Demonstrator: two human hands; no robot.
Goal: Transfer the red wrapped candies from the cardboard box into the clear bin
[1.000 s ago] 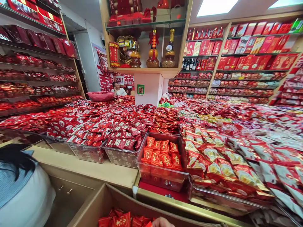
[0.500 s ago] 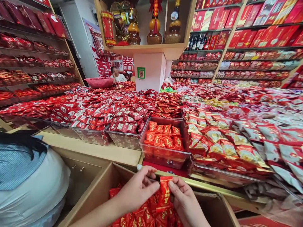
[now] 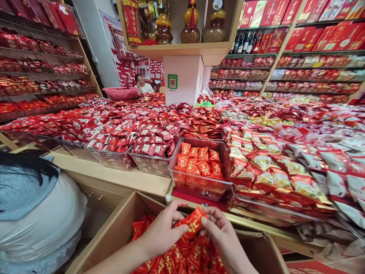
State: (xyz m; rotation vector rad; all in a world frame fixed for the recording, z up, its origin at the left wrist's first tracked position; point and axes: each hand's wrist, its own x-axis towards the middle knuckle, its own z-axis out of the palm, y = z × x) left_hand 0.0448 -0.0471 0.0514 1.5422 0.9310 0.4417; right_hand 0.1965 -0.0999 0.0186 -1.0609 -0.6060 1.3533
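Note:
Both hands are above an open cardboard box [image 3: 114,232] filled with loose red wrapped sweets [image 3: 173,258]. My right hand [image 3: 221,230] pinches the upper right end of one red wrapped sweet [image 3: 194,222] with gold characters, between thumb and fingers. The sweet lies at a slant. At its left end, my left hand [image 3: 162,232] has thumb and fingers closed around it. Just beyond my hands stands a clear plastic bin [image 3: 199,188] holding similar red sweets [image 3: 203,167], set in rows with a few on top.
On the counter [image 3: 114,177], clear bins heaped with maroon packets [image 3: 154,140] stand to the left and red-and-white packets [image 3: 265,171] to the right. A person in a white top [image 3: 42,213] is close on my left. A pillar [image 3: 184,87] rises behind.
The sweet has turned from upright to slanted, its left end now between my left thumb and fingers. My right hand has kept hold of it. The view has shifted slightly.

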